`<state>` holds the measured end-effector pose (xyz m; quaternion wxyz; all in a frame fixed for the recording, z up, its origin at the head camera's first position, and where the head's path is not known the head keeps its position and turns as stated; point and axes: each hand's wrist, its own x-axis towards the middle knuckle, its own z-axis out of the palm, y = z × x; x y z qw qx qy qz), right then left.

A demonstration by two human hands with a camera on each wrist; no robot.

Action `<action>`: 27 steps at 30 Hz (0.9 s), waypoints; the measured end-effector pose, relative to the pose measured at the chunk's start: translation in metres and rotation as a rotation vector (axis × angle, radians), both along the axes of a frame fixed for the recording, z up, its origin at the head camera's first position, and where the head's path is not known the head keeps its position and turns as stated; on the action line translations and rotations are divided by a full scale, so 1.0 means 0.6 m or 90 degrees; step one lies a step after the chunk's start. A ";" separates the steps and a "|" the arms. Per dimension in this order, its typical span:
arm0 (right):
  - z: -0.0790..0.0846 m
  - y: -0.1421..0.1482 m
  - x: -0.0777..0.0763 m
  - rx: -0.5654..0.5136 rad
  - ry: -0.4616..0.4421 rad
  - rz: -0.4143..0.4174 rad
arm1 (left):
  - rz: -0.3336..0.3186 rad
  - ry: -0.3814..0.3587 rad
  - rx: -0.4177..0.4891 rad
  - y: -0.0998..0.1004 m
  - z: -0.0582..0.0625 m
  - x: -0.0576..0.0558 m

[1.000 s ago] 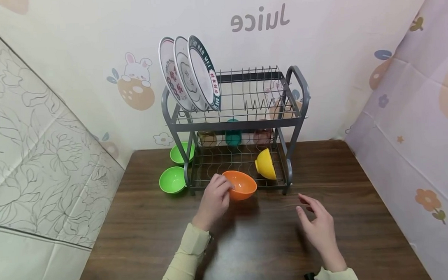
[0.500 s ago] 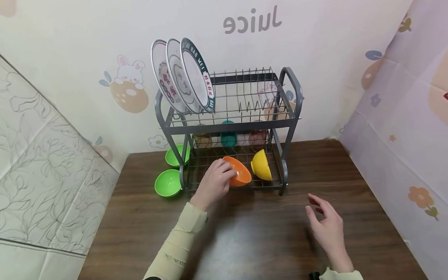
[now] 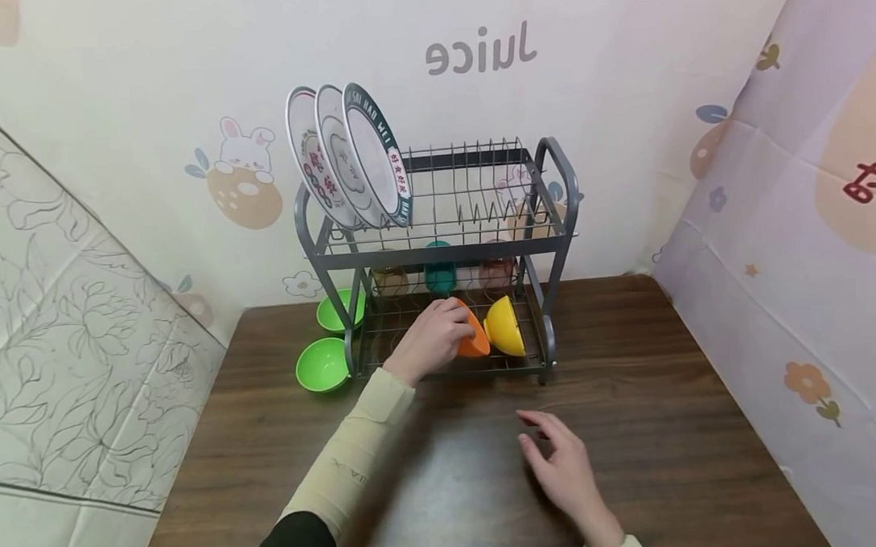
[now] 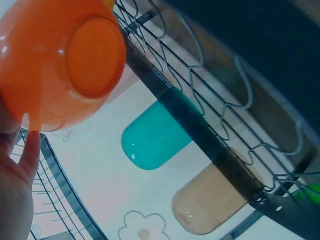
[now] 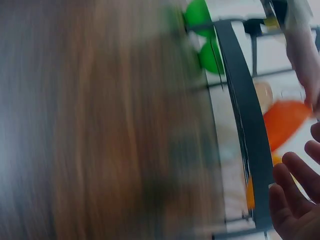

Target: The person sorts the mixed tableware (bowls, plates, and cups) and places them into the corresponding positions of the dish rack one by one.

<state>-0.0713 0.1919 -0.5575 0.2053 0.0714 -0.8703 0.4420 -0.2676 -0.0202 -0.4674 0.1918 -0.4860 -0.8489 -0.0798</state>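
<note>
My left hand [image 3: 435, 338] pinches the rim of an orange bowl [image 3: 475, 340], which is tipped on its side over the lower tier of a dark metal dish rack [image 3: 452, 254]. Just right of it a yellow bowl [image 3: 505, 327] leans on its side on that tier. In the left wrist view the base of the orange bowl [image 4: 97, 57] faces the camera, and a thumb or finger touches its edge. My right hand [image 3: 564, 466] hovers over the table in front of the rack, holding nothing, its fingers loosely bent.
Plates [image 3: 376, 155] stand upright in the rack's top left. Behind the lower tier are a teal cup [image 3: 440, 267], an amber cup [image 3: 390, 275] and a pink cup [image 3: 496, 270]. Two green bowls [image 3: 322, 364] sit on the wooden table [image 3: 668, 426] left of the rack.
The left hand has carried the orange bowl from before the rack back over the lower tier, tilting it more upright beside the yellow bowl. The right hand has shifted left.
</note>
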 end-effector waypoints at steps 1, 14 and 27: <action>0.000 -0.010 0.002 -0.005 -0.011 0.009 | 0.002 0.003 -0.009 0.004 0.001 -0.002; 0.002 -0.060 0.017 -0.030 -0.078 0.092 | 0.016 0.030 -0.107 0.045 -0.001 -0.018; 0.004 -0.064 0.017 -0.058 -0.121 0.098 | -0.002 0.006 -0.175 0.089 -0.008 -0.025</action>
